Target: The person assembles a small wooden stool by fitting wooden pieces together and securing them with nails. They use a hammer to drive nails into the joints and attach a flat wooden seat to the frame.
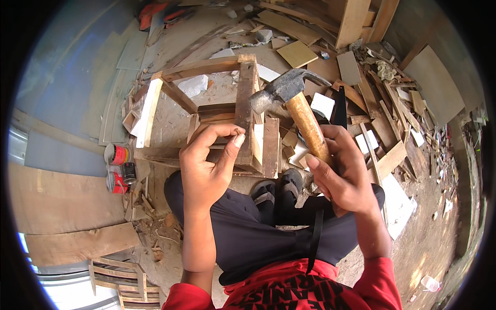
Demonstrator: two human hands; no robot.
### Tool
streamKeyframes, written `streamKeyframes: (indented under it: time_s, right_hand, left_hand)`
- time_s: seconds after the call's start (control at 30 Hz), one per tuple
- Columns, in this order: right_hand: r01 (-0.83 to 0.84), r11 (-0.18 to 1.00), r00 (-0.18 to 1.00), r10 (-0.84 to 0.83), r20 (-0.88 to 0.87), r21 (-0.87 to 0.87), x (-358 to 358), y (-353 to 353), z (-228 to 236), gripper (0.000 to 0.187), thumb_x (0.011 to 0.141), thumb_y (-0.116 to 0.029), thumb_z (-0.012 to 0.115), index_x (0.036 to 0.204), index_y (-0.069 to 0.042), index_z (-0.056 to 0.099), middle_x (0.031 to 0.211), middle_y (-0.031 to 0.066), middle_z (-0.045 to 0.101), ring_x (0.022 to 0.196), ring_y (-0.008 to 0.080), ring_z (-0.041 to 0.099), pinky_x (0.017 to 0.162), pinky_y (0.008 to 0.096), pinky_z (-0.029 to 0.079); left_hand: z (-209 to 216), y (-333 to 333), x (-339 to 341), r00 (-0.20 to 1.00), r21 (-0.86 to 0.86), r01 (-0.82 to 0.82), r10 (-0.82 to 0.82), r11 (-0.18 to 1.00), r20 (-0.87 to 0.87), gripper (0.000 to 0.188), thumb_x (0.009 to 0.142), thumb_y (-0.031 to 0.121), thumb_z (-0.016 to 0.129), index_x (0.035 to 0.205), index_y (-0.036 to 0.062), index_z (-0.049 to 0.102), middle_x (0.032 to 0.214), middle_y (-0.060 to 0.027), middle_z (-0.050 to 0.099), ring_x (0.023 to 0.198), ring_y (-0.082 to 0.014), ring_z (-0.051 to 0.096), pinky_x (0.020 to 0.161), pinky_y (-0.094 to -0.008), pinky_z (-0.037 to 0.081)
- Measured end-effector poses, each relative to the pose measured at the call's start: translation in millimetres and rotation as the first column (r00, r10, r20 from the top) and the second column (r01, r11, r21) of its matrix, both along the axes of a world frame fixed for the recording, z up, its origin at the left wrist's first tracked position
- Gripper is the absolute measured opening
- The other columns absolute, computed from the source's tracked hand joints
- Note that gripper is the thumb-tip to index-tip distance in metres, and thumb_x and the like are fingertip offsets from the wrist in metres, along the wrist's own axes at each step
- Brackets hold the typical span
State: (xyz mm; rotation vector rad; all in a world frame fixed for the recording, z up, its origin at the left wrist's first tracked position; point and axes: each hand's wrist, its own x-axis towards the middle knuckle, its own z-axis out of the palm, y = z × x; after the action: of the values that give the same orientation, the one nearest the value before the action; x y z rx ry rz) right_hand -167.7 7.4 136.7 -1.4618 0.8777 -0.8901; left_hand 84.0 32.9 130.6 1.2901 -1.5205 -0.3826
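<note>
My right hand point(343, 173) is wrapped round the wooden handle of a claw hammer point(305, 111). Its dark metal head is raised, with the striking face toward the left and the claw toward the right. In front of my left knee, my left hand point(209, 163) has its thumb and forefinger pinched together; whatever is between the tips is too small to make out. Just beyond that hand stands a rough wooden frame point(201, 67) of nailed battens, with a corner post point(246, 93) close behind the fingertips.
Paint cans point(118, 155) stand left of the frame. Wood offcuts point(380, 103) and boards are heaped at the right, with a dark saw blade point(339, 108) among them. A yellowish board point(297, 53) lies farther back. Wooden sheets point(67, 201) lean at the left, above a slatted wooden piece point(124, 281).
</note>
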Motion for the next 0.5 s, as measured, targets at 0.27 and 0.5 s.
streamKeyframes:
  time_s: [0.27,0.5]
  right_hand:
    - [0.043,0.999,0.995,-0.044,0.09,0.02,2,5,-16,0.039,0.097,-0.012,0.065,0.129,0.002,0.047,0.09,0.0058,0.061,0.069,0.0061,0.05,0.058,0.0232,0.04]
    - [0.034,0.976,0.996,-0.05,-0.068,-0.216,3,4,-7,0.039,0.093,-0.012,0.069,0.124,0.001,0.05,0.082,0.0097,0.063,0.068,0.0115,0.054,0.061,0.0288,0.043]
  left_hand:
    - [0,-1,2,0.994,-0.052,-0.007,0.013,0.999,0.106,0.01,0.087,0.002,0.072,0.096,-0.0014,0.072,0.089,-0.0085,0.072,0.082,-0.017,0.066,0.078,-0.0288,0.051]
    - [0,0,1,0.998,-0.037,-0.003,0.005,0.999,0.062,0.008,0.086,0.002,0.074,0.094,-0.0019,0.072,0.089,-0.0087,0.073,0.083,-0.017,0.067,0.078,-0.0289,0.051]
